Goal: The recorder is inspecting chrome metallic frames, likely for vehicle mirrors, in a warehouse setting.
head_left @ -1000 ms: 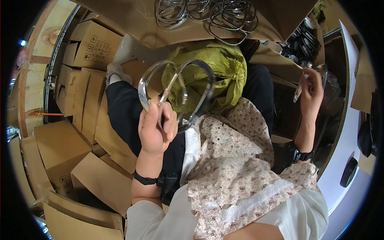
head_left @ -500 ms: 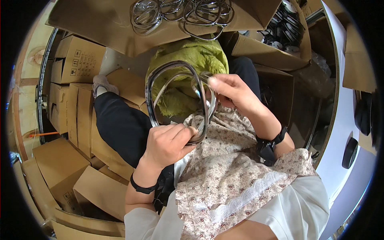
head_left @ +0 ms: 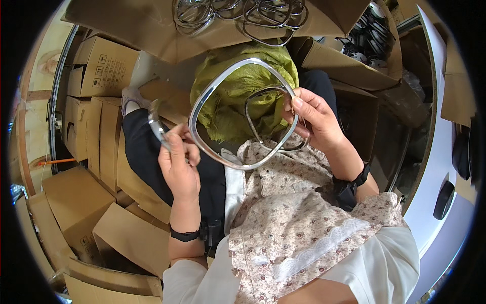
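Note:
A large chrome ring-shaped frame, rounded and slightly squared, stands face-on between my hands. My right hand pinches its right side, together with a darker, thinner-looking ring frame that hangs behind it. Closed fingers of my left hand grip a curved chrome piece, seen nearly edge-on and partly blurred. Those fingertips are close to the large frame's left edge; I cannot tell if they touch it. A floral apron covers my lap below.
A yellow-green woven sack lies between my knees. Ahead, several chrome frames rest on a cardboard surface. An open carton with dark and white parts stands at far right. Cardboard boxes crowd the left; a white panel rises right.
The bundled frames have been spread apart. My left hand has moved left with a curved chrome piece, while my right hand now holds the large frame and the darker one.

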Available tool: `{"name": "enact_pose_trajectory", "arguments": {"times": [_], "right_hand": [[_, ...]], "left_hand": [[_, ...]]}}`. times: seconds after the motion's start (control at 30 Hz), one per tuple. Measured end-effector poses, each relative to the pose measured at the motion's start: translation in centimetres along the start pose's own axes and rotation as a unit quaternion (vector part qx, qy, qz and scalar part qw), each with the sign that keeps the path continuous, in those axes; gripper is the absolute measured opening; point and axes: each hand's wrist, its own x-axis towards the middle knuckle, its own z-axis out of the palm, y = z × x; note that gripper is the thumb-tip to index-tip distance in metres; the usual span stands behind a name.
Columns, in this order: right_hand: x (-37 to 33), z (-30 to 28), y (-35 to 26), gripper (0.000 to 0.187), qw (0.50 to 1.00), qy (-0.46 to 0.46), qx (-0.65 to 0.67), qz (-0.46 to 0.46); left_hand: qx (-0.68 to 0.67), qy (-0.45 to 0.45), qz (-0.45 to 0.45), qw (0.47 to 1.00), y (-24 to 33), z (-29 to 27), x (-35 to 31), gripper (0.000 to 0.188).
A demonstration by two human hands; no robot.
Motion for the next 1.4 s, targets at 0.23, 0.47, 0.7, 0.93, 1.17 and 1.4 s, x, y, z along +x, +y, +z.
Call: {"name": "enact_pose_trajectory", "arguments": {"times": [0.23,0.47,0.7,0.93,1.17,1.4], "right_hand": [[0.3,0.3,0.7,0.021,1.000,0.007,0.016,0.016],[0.4,0.2,1.2,0.028,1.000,0.006,0.012,0.010],[0.9,0.4,2.4,0.032,0.998,0.017,-0.015,0.057],[1.0,0.2,2.9,0.032,0.998,0.022,-0.020,0.061],[0.9,-0.2,3.3,0.029,0.997,0.033,-0.069,-0.013],[0.4,0.2,2.9,0.028,0.977,0.013,-0.138,-0.161]], "left_hand": [[-0.071,-0.103,-0.010,0.992,0.3,0.7,-1.2,0.032],[-0.087,-0.107,-0.008,0.990,0.7,1.0,-0.9,0.027],[-0.099,-0.115,0.013,0.988,1.3,1.6,-1.3,0.020],[-0.085,-0.151,0.021,0.985,1.0,1.1,-0.8,0.019],[-0.053,-0.077,0.015,0.995,0.1,0.3,-0.7,0.021],[-0.053,-0.058,0.026,0.997,0.2,0.8,-0.2,0.021]]}}
